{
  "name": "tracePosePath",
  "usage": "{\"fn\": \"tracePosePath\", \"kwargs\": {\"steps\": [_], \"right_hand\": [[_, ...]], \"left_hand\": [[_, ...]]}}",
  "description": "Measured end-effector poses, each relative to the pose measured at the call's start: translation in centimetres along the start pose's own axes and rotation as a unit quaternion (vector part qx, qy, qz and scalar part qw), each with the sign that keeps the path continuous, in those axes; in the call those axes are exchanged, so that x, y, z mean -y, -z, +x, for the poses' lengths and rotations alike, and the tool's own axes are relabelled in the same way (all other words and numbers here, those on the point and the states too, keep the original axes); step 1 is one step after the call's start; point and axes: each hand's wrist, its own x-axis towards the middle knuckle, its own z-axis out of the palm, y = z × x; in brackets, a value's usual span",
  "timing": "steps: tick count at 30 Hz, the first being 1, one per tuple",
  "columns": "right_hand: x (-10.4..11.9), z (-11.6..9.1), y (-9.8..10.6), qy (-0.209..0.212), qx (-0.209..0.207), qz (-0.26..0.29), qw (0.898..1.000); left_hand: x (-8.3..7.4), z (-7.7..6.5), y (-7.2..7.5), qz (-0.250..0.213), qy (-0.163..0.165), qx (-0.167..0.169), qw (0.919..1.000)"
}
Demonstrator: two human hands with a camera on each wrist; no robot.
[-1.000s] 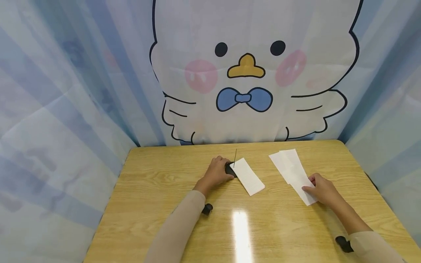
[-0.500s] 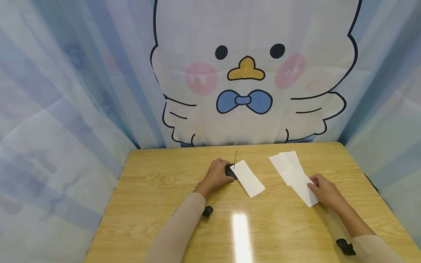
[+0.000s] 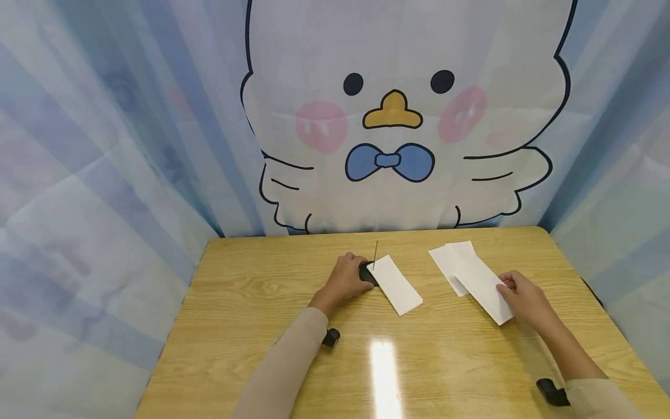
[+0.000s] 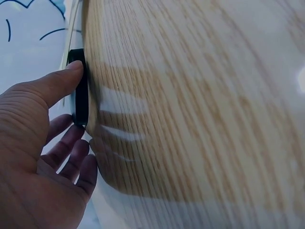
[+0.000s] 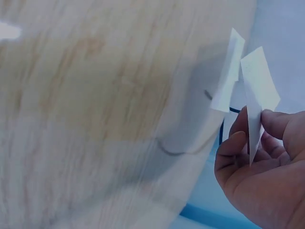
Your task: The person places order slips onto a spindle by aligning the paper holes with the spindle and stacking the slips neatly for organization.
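Near the back middle of the table, my left hand (image 3: 345, 278) grips the round black base (image 3: 369, 273) of a bill spike. In the left wrist view the thumb lies on the rim of the bill spike (image 4: 81, 90), with fingertips at its lower edge. Its thin needle stands upright through the corner of a white paper slip (image 3: 396, 288), which slants toward the front right. On the right side, my right hand (image 3: 523, 298) pinches another paper slip (image 3: 484, 285) between thumb and fingers, raised at a tilt. Beneath and behind it, more white paper (image 3: 449, 267) lies on the table.
The wooden table (image 3: 262, 361) runs back to a printed curtain (image 3: 387, 203), with more curtain on both sides. A black strap piece (image 3: 331, 337) shows beside the left wrist and another black piece (image 3: 552, 393) beside the right. Glare lies on the front middle of the tabletop.
My right hand has taken up the front paper slip and moved slightly right, so it now tilts above the remaining paper. My left hand stays on the bill spike's base.
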Motion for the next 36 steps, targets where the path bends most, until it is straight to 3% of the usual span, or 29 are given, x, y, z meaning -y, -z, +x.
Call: {"fn": "tracePosePath", "kwargs": {"steps": [9, 16, 24, 31, 36], "right_hand": [[1.1, 0.2, 1.1, 0.008, -0.012, 0.008, 1.0], [2.2, 0.4, 1.7, 0.016, -0.031, 0.02, 0.999], [3.4, 0.9, 2.1, 0.027, -0.024, 0.036, 0.999], [4.7, 1.5, 2.4, 0.027, -0.033, 0.038, 0.998], [5.9, 1.8, 2.7, 0.029, -0.04, 0.049, 0.998]], "left_hand": [[0.0, 0.0, 0.0, -0.014, 0.01, 0.004, 0.9998], [0.3, 0.0, 0.3, -0.074, 0.001, 0.005, 0.9972], [0.2, -0.3, 1.5, -0.136, -0.014, 0.001, 0.9906], [0.0, -0.5, 2.7, -0.164, -0.024, -0.019, 0.986], [-0.5, -0.6, 3.9, -0.158, -0.044, -0.046, 0.9853]]}}
